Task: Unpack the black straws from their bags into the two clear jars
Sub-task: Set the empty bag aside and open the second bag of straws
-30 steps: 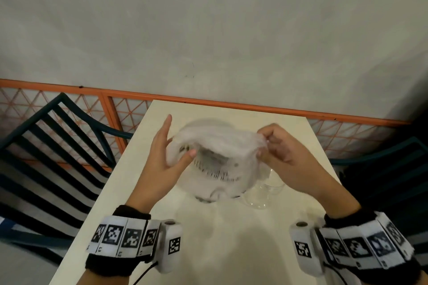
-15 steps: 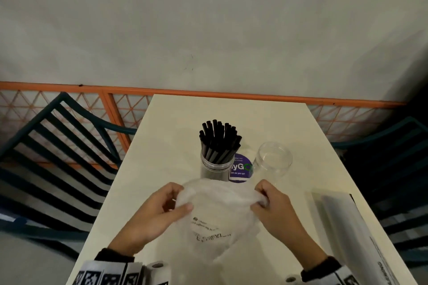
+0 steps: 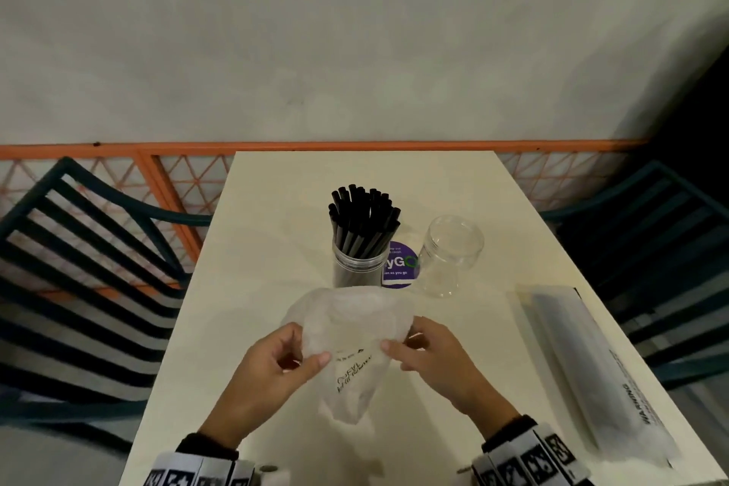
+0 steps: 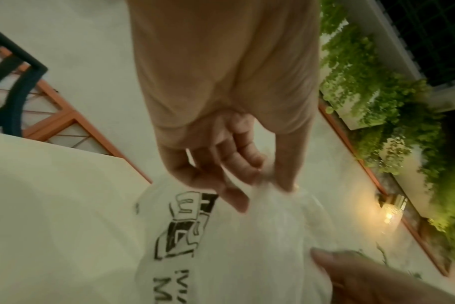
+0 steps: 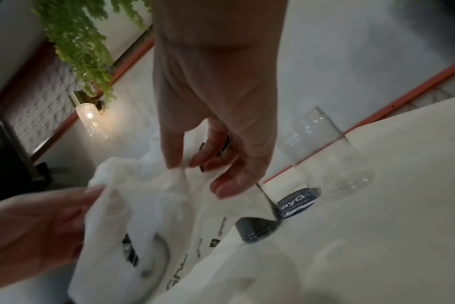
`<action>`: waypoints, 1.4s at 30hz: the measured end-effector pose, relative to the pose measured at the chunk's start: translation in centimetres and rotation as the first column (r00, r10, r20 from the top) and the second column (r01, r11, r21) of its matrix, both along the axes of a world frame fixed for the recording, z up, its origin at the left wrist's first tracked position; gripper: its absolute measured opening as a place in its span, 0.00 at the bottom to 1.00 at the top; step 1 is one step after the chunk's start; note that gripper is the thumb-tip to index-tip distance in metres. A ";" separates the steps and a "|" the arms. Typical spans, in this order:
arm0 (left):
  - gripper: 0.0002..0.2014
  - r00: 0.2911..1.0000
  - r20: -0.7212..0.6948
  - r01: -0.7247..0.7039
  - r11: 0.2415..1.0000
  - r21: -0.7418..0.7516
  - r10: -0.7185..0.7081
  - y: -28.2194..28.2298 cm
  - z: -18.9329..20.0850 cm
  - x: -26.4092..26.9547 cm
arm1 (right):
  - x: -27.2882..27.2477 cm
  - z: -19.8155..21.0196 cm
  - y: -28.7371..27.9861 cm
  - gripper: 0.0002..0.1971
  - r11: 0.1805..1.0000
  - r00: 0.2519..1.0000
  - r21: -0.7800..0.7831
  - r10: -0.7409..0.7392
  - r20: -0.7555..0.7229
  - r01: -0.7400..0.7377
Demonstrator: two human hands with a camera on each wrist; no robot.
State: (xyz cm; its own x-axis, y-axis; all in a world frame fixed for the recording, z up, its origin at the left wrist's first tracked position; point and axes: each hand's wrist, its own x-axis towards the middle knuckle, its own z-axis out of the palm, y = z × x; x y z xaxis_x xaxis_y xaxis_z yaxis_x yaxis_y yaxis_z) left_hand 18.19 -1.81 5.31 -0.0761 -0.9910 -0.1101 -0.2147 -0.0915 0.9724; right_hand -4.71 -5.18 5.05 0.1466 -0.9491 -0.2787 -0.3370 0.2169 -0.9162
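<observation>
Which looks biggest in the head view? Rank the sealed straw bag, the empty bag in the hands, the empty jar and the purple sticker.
1. sealed straw bag, though nearness to the camera flatters it
2. empty bag
3. empty jar
4. purple sticker, partly hidden by the jars

Dim warm light; wall lamp (image 5: 87,117) glows; wrist views motion-blurred; edges distorted.

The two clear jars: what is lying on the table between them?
A round purple sticker lies flat between the straw-filled jar and the empty jar, seen in the head view.
</observation>
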 end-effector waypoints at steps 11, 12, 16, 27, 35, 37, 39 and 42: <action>0.25 0.848 0.329 -0.298 0.887 -0.354 0.416 0.4 -1.4 2.3 | 0.0 -1.3 -0.1 0.17 0.875 0.967 -0.478 -0.049 -0.251 -0.080; 0.22 0.897 0.277 -0.267 0.922 -0.282 0.345 0.5 -1.7 2.6 | -0.1 -1.3 0.0 0.15 0.898 0.968 -0.395 0.106 -0.227 -0.191; 0.13 0.999 -0.006 -0.035 0.998 0.059 0.036 1.7 -1.3 3.1 | -0.4 -2.0 0.4 0.09 0.937 0.961 -0.222 0.248 -0.119 -0.270; 0.29 0.736 0.625 -0.202 0.966 -0.160 0.258 3.2 -5.1 3.8 | 0.8 -4.2 1.4 0.14 0.885 0.743 -0.376 -0.053 -0.667 -0.275; 0.25 0.629 0.767 0.043 0.991 0.124 -0.124 4.5 -8.5 5.2 | 3.3 -5.1 2.7 0.28 0.738 0.521 -0.101 0.366 -0.771 -0.667; 0.20 0.741 0.635 0.127 0.974 0.188 -0.219 4.8 -7.8 5.4 | 4.4 -6.9 2.6 0.29 0.774 0.406 0.134 0.461 -0.789 -0.619; 0.13 0.756 0.612 0.130 0.970 0.204 -0.230 5.0 -6.7 5.4 | 5.6 -9.4 2.6 0.29 0.792 0.339 0.194 0.450 -0.827 -0.579; 0.23 0.679 0.725 0.091 0.993 0.073 -0.116 4.5 -5.8 4.4 | 6.5 -11.1 2.7 0.27 0.790 0.332 0.147 0.409 -0.850 -0.596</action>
